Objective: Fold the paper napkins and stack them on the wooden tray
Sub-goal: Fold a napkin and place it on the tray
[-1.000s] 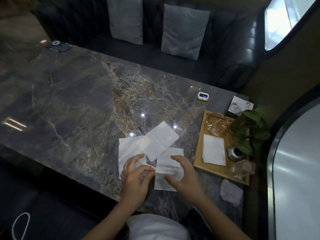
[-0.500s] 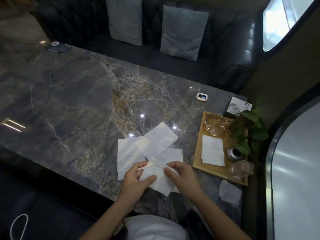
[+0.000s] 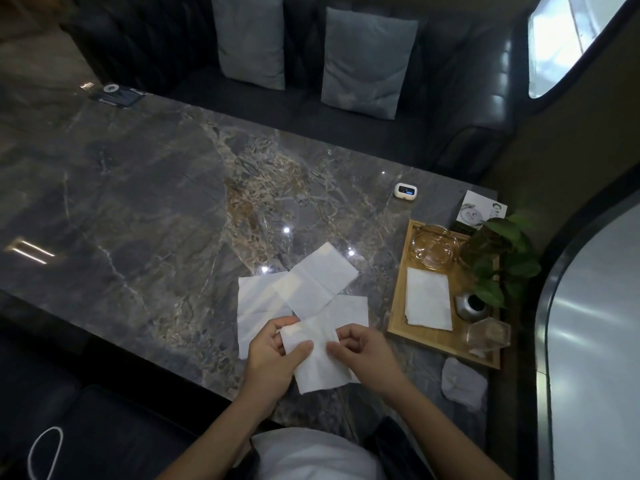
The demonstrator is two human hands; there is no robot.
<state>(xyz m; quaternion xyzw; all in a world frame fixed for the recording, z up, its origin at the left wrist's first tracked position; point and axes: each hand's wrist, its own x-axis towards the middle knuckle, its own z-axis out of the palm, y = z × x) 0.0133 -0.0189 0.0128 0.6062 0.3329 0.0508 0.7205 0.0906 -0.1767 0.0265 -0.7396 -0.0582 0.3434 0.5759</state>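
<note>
A white paper napkin (image 3: 320, 362) hangs lifted above the marble table's near edge, pinched at its top by my left hand (image 3: 273, 355) and my right hand (image 3: 360, 351). Beneath and behind it lie three flat napkins: one at the left (image 3: 258, 308), one turned diagonally on top (image 3: 322, 280), one at the right (image 3: 351, 308). To the right stands the wooden tray (image 3: 398, 306) with a folded napkin stack (image 3: 427, 299) lying on it.
The tray also carries an amber glass ashtray (image 3: 433, 247), a potted plant (image 3: 498, 261) in a silver pot and a clear glass holder (image 3: 488, 336). A crumpled tissue (image 3: 462, 382) lies below the tray. A small white device (image 3: 404, 190) and a card (image 3: 481, 209) sit behind it.
Both hands have picked a napkin up off the table. It was lying flat a second ago; now it is raised and held between both hands, hanging down toward me.
</note>
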